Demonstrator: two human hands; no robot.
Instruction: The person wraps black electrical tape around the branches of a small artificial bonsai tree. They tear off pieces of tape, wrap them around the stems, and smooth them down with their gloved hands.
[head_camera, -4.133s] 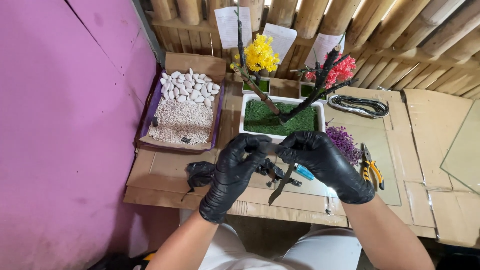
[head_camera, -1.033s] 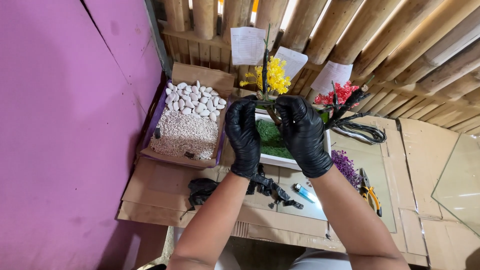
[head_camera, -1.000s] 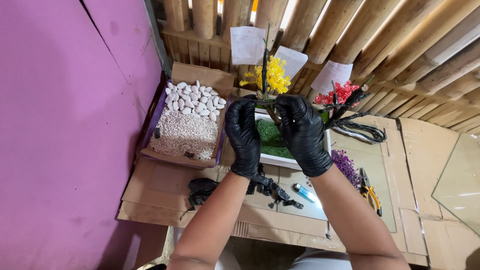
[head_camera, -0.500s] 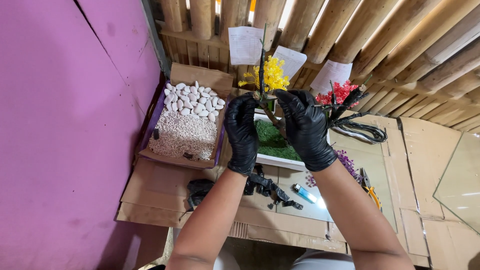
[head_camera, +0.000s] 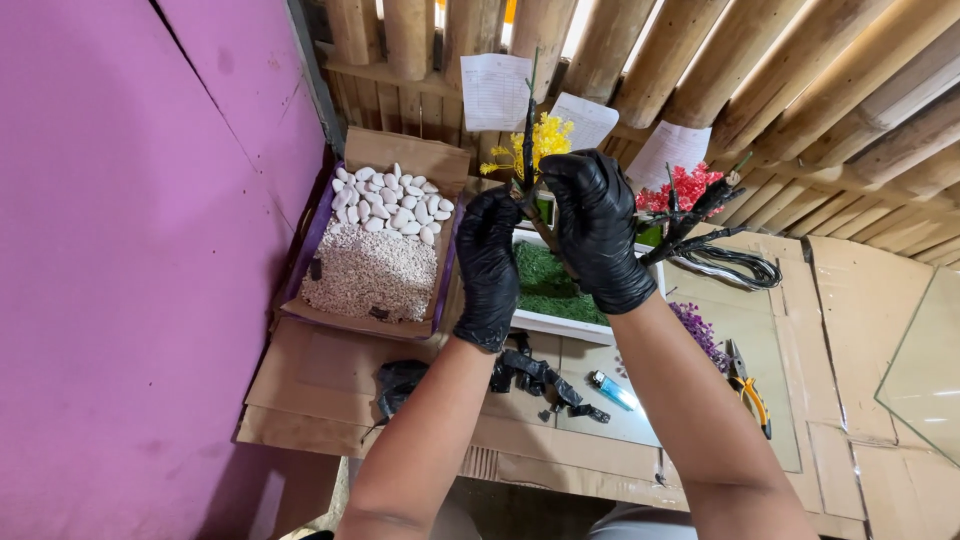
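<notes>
We see the pebble box (head_camera: 370, 250) at the table's left edge, tray (head_camera: 560, 325) right of it, pliers (head_camera: 748, 385) further right, lighter (head_camera: 610, 390) toward the near edge.

Lower branch of the black stem (head_camera: 528, 130) covered by the left hand (head_camera: 490, 265) and right hand (head_camera: 600, 230); grip on it not resolved. Fingertips of both hands concealed behind each other and the stem. Green moss in the white tray (head_camera: 560, 325) partly masked by the wrists. Glass pane (head_camera: 925, 375) cut off at the right edge. Writing on the paper sheets (head_camera: 495, 90) too small to read. Black scraps (head_camera: 540, 375) near the lighter (head_camera: 610, 390) too indistinct to identify.
</notes>
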